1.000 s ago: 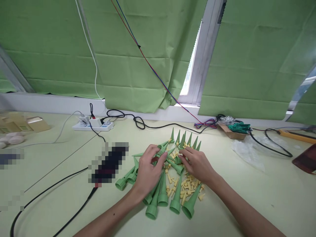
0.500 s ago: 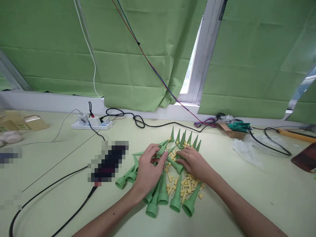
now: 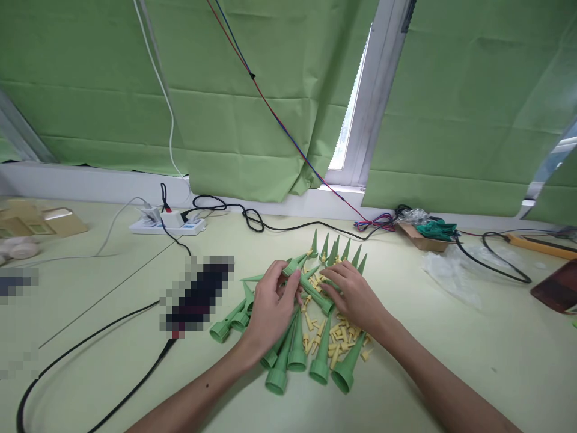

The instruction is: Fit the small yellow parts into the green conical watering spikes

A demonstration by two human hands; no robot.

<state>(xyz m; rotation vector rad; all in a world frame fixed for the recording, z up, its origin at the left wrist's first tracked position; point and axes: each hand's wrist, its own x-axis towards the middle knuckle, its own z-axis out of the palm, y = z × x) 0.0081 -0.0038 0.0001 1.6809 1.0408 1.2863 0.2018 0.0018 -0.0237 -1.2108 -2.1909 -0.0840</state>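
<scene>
Since the earlier frame, our right hand (image 3: 358, 296) has slid slightly toward our left hand (image 3: 273, 307), over the heap of small yellow plastic pieces (image 3: 343, 345) on the pale yellow-green table (image 3: 451, 361). Well left of that heap, at the back, we see a long white plastic power strip (image 3: 146, 228); nearer on that side lies a dark oblong object (image 3: 198, 294), blurred into blocks. Just left of the heap, our left fingers pinch a hollow green plastic cone (image 3: 293, 267). More hollow green plastic cones (image 3: 297, 355) lie along the heap's left and near sides, and another long green cone (image 3: 319, 294) lies across its left part, between our hands. Behind the heap, a row of slim green plastic cones (image 3: 333, 249) stands points up. At the heap's back right, our right fingers are curled, slightly apart from the thumb; whether they hold anything we cannot tell. Well right of the heap sits a brown cardboard tray (image 3: 417, 240) bearing a teal bundle (image 3: 436, 230), with a crumpled clear plastic bag (image 3: 453, 276) in front.
</scene>
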